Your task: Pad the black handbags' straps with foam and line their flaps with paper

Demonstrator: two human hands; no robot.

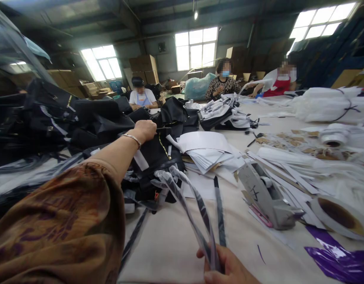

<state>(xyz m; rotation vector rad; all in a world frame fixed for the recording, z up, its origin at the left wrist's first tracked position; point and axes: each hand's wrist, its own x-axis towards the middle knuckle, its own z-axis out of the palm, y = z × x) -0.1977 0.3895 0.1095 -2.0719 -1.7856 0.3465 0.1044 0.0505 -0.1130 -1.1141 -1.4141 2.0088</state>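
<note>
Reaching forward with the sleeve across the left of the view, my left hand (145, 130) is closed on the upper edge of a black bag (152, 152). Its fingertips are partly hidden. A gold zipper (163, 146) and a white tag (141, 160) show on this bag. Near the bottom edge, my right hand (226, 268) is wrapped round the bag's strap (196, 205), whose dark loop is covered in clear plastic and runs up to the bag. A separate dark strip (220, 211) lies on the table beside that loop.
Black bags (99, 114) are heaped at left. White paper sheets (204, 146) lie beyond the strap. To the right are a grey tape dispenser (267, 197), a tape roll (338, 215), purple plastic (338, 256) and bundled white material (327, 104). Several people sit across the table.
</note>
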